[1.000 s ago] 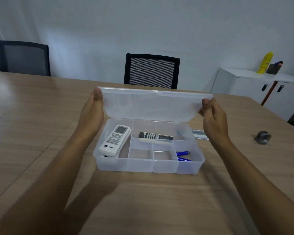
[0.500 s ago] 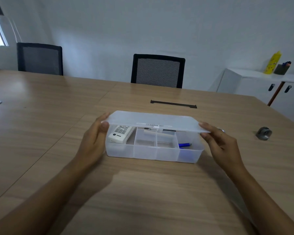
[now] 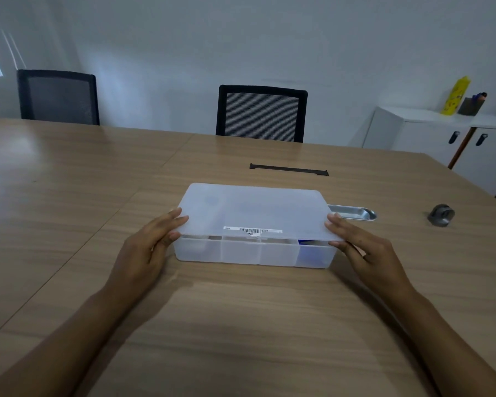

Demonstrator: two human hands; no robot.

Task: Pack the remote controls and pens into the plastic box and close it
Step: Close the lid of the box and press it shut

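A translucent plastic box [image 3: 252, 253] sits on the wooden table in front of me. Its lid [image 3: 255, 210] lies almost flat over it, with a thin gap left along the front edge. My left hand [image 3: 152, 242] grips the lid's front left corner, and my right hand [image 3: 358, 245] grips the front right corner. A barcode sticker [image 3: 252, 231] runs along the lid's front. Through the cloudy plastic I make out a blue pen [image 3: 308, 242] in the right compartment; the remote controls show only as faint shapes.
A metal tray [image 3: 352, 212] lies just behind the box on the right. A small grey round object [image 3: 441, 214] sits further right. A black cable slot [image 3: 288, 169] is set into the table beyond. Two black chairs and a white cabinet [image 3: 441, 138] stand behind the table.
Both hands have swung the lid from upright down over the box, so the remotes and pens are now covered. The view has lifted slightly.
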